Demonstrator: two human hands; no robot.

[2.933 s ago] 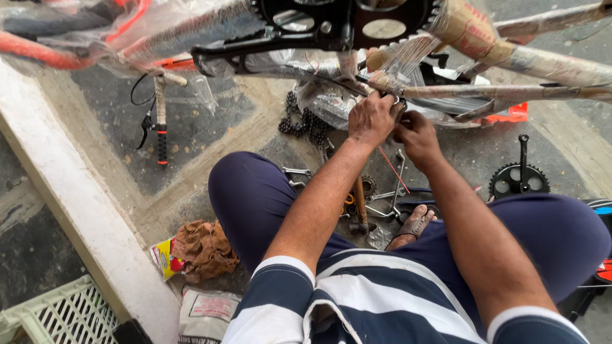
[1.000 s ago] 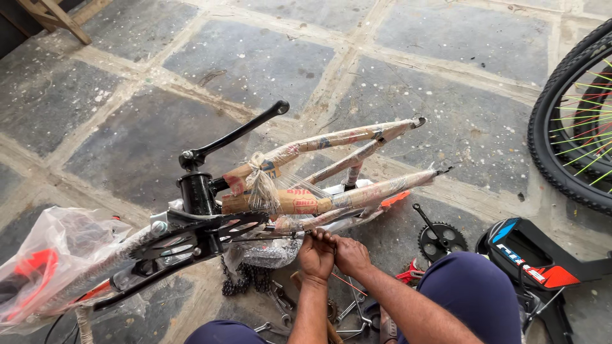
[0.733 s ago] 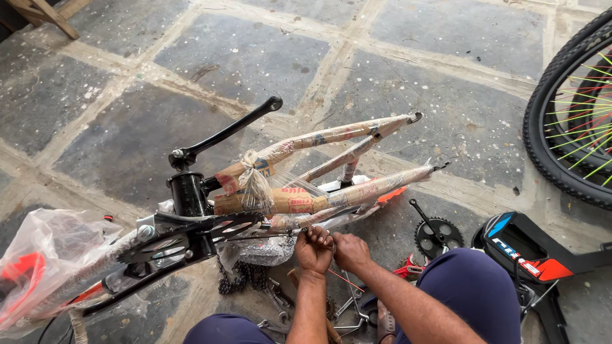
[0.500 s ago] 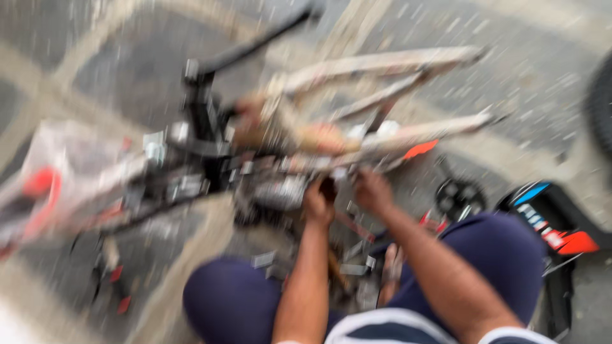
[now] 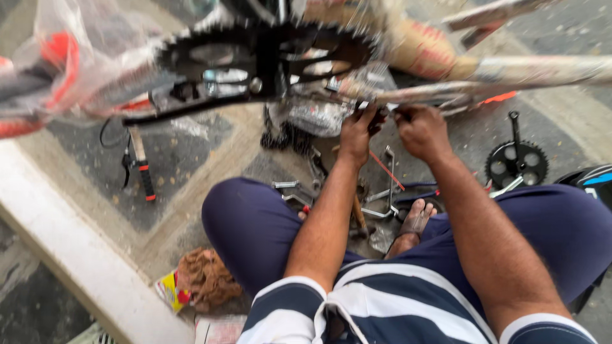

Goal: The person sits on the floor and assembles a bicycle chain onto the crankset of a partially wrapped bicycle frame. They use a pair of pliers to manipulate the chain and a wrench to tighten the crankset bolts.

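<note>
Centre frame: left hand (image 5: 356, 130) and right hand (image 5: 422, 129) pinch a fitting under the wrapped bicycle frame (image 5: 510, 70), which lies inverted for access; chainring (image 5: 268, 48) above.

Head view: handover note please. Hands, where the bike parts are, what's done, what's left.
Left hand and right hand: both raised at the wrapped bike frame, fingers pinching at a small point under its lower tube; what they grip is too blurred to tell.
Black chainring with crank is mounted on the frame.
A spare chainring lies on the stone floor to the right; loose metal brackets lie by the bare foot; a brown rag lies by the left knee.
Done: crankset on.
Left: frame wrapping is still on, loose parts unfitted.
</note>
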